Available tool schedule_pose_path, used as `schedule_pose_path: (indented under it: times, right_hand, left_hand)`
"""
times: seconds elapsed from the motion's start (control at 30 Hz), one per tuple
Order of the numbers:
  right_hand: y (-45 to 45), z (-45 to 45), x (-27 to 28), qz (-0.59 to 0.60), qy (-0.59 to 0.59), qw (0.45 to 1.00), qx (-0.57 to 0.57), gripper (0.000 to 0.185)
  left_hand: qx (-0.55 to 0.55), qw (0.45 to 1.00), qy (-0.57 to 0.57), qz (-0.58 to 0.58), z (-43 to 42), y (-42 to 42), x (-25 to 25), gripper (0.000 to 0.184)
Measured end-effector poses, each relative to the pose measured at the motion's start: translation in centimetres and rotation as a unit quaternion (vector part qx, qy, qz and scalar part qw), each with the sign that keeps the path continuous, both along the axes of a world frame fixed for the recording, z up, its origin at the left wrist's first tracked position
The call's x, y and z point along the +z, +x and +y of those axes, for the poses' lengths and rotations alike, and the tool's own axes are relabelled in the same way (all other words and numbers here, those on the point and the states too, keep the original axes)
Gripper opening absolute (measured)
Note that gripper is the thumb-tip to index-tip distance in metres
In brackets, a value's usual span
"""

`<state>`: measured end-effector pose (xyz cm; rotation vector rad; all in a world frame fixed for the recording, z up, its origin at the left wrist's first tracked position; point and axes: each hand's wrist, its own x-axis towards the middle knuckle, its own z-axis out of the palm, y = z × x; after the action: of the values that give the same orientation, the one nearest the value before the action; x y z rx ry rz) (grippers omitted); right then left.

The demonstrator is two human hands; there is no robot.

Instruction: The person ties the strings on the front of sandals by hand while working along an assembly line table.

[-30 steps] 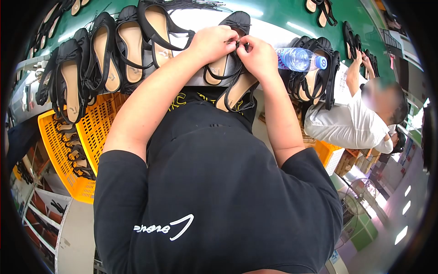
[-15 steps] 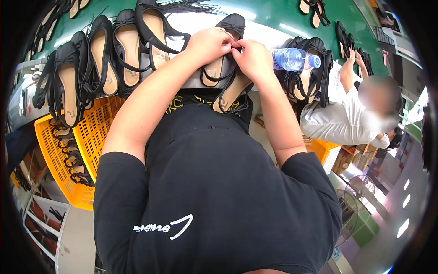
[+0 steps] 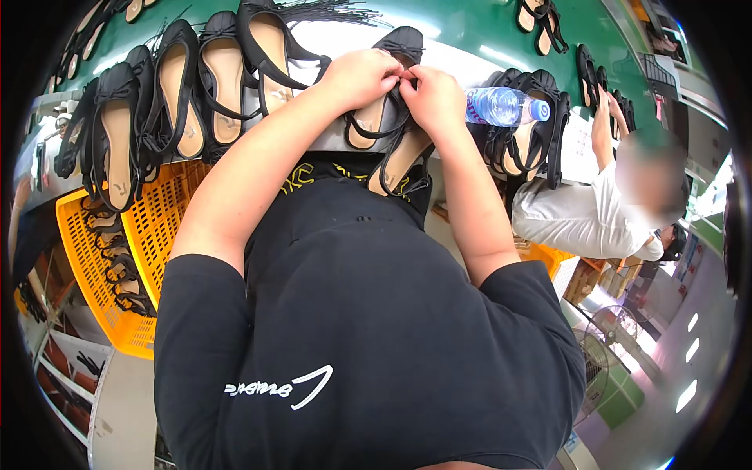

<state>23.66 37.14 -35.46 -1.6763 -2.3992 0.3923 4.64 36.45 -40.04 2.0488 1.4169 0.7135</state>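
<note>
My left hand (image 3: 362,78) and my right hand (image 3: 433,95) meet fingertip to fingertip above a black slingback flat (image 3: 365,123) with a beige insole and a bow on its toe. Both hands are closed in a pinch. Whatever lies between the fingertips is too small and covered to make out. The hands hide the middle of this shoe. A second black slingback (image 3: 401,159) rests nearer my body, below my right hand, its upper part hidden by that hand.
Several black slingbacks (image 3: 223,78) line the bench on the left; more (image 3: 540,117) stand right, beside a water bottle (image 3: 501,106). Thin black strips (image 3: 325,12) lie behind. Shoes fill a yellow crate (image 3: 102,274) below left. A person in white (image 3: 572,215) works at right.
My fingertips have come closer together; a thin dark strip that showed between them is now hidden. The shoes stay in place. The view has shifted slightly.
</note>
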Motion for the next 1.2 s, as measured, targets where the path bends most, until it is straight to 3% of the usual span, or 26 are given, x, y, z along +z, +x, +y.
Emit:
schedule_pose_path:
  times: [0.47, 0.57, 0.63, 0.8, 0.87, 0.97, 1.2]
  right_hand:
    - [0.4, 0.7, 1.9, -0.043, -0.091, 0.995, 0.012, 0.023]
    - [0.8, 0.7, 3.3, 0.055, -0.105, 0.993, -0.003, 0.026]
    - [1.1, 0.9, 3.8, 0.216, -0.110, 0.970, -0.016, 0.027]
    - [1.6, 1.3, 3.8, 0.166, -0.037, 0.985, 0.017, 0.027]
    - [1.9, 2.0, 1.9, 0.146, 0.157, 0.973, 0.081, 0.027]
    - [1.8, 1.9, 2.1, 0.206, 0.077, 0.971, 0.091, 0.024]
    - [2.2, 1.3, 3.2, 0.144, 0.046, 0.985, 0.089, 0.018]
  left_hand:
    - [0.010, 1.000, -0.011, 0.007, -0.2, 0.1, 0.5, 0.021]
    - [0.008, 1.000, 0.001, 0.001, -0.1, 0.0, 0.4, 0.020]
    - [0.003, 1.000, -0.005, 0.010, -0.2, 0.0, 0.8, 0.020]
    - [0.006, 1.000, -0.021, 0.013, -0.1, -0.1, 1.1, 0.019]
    - [0.008, 1.000, -0.018, 0.012, 0.0, -0.1, 0.9, 0.019]
    - [0.019, 1.000, -0.005, 0.000, -0.1, 0.1, 0.5, 0.017]
    - [0.028, 0.999, 0.010, -0.027, -0.3, 0.1, 0.7, 0.015]
